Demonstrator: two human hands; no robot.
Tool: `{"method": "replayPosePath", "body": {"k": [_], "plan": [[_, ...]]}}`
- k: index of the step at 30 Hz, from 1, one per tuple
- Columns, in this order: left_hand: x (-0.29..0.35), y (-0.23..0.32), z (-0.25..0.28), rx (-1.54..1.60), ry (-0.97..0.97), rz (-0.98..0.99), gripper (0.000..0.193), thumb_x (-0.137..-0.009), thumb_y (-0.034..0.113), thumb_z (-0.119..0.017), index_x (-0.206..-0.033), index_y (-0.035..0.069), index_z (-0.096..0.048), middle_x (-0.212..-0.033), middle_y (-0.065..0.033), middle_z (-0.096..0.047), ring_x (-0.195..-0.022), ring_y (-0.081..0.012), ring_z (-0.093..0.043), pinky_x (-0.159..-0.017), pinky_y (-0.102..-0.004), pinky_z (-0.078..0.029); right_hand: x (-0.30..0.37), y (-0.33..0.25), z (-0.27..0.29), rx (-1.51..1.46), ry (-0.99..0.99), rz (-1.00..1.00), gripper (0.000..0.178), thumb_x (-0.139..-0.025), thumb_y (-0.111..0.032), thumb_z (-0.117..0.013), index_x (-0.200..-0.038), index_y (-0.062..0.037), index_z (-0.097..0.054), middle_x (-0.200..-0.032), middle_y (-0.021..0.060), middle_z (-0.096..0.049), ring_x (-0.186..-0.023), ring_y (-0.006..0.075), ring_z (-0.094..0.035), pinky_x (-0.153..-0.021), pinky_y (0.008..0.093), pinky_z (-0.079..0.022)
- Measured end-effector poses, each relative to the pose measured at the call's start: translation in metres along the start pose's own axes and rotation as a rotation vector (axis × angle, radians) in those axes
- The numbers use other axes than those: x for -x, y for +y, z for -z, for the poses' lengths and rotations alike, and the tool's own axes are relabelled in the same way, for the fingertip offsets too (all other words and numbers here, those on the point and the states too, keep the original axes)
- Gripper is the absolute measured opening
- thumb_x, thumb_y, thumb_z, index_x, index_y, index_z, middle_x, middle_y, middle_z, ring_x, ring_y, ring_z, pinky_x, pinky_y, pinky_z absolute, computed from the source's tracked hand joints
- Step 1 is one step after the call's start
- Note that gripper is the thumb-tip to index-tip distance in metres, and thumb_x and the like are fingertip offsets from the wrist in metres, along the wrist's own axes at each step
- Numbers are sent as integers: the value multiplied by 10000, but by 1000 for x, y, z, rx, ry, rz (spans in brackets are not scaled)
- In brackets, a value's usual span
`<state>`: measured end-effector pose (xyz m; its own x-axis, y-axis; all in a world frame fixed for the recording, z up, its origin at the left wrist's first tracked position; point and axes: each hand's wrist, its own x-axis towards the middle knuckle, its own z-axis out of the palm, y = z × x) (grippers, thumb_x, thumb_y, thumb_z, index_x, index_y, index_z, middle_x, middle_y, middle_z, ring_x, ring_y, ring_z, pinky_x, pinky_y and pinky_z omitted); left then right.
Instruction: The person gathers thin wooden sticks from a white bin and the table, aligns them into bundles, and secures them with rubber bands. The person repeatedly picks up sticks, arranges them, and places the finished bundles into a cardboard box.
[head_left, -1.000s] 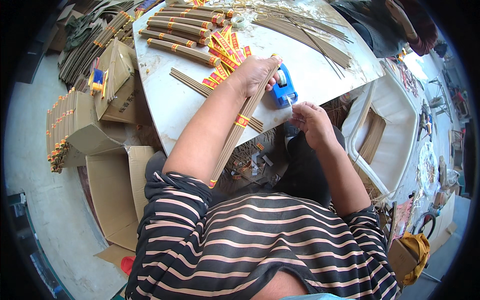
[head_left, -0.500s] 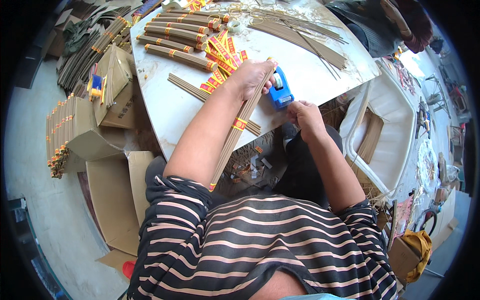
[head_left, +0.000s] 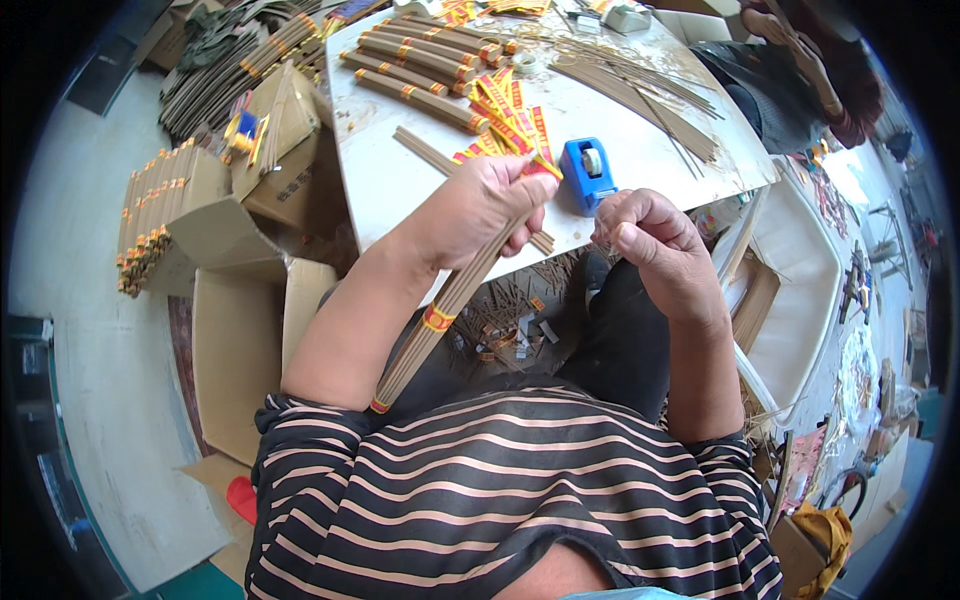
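Observation:
My left hand (head_left: 490, 210) is closed round the upper end of a bundle of brown incense sticks (head_left: 462, 288), which slants down toward my lap. Red and yellow paper bands circle the bundle at its middle and lower end, and a yellow-red strip shows at the top by my thumb. My right hand (head_left: 655, 240) is raised to the right of it, thumb and fingers pinched on what looks like a small piece of clear tape, barely visible. Just beyond, a blue tape dispenser (head_left: 588, 178) stands on the white table (head_left: 640, 155). Red and yellow paper labels (head_left: 510, 110) lie behind my left hand.
Several banded incense bundles (head_left: 415, 92) lie at the table's far left, loose sticks (head_left: 640, 100) at its far right. An open cardboard box (head_left: 235, 350) stands at left, a white tub (head_left: 800, 280) at right. Another person's arm (head_left: 800, 55) shows at the far right.
My right hand has come away from the dispenser's front and lifted toward me. My left hand has drawn the bundle nearer, lower end swinging left. The view has shifted slightly.

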<state>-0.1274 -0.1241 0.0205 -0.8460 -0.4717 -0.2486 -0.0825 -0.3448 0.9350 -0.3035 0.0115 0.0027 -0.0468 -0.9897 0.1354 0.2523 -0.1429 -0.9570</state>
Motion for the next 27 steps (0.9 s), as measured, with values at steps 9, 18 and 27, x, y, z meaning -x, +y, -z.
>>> {"method": "replayPosePath", "body": {"k": [9, 18, 27], "plan": [[82, -13, -22, -62, 77, 29, 201, -878, 161, -616, -969, -11, -565, -711, 8, -545, -524, -22, -491, -454, -152, -417, 5, -3, -55, 49, -233, -148, 132, -875, -175, -630, -840, -59, -580, -835, -24, -523, -775, 60, -466, -697, 210, -382], [102, -20, -22, -80, 91, 13, 212, -883, 170, -607, -1003, 6, -548, -730, 10, -549, -545, -21, -506, -472, -153, -425, 9, -5, -74, 134, -175, -186, 108, -872, -157, -637, -845, -60, -597, -791, -38, -570, -752, 39, -509, -684, 182, -405], [106, -23, -25, -175, 127, -34, 251, -881, 152, -584, -1057, -23, -542, -731, -13, -552, -573, -42, -503, -513, -174, -436, 10, 0, -85, 279, 6, -188, 205, -832, -197, -694, -759, -32, -597, -675, -57, -525, -629, 21, -435, -548, 179, -355]]}}
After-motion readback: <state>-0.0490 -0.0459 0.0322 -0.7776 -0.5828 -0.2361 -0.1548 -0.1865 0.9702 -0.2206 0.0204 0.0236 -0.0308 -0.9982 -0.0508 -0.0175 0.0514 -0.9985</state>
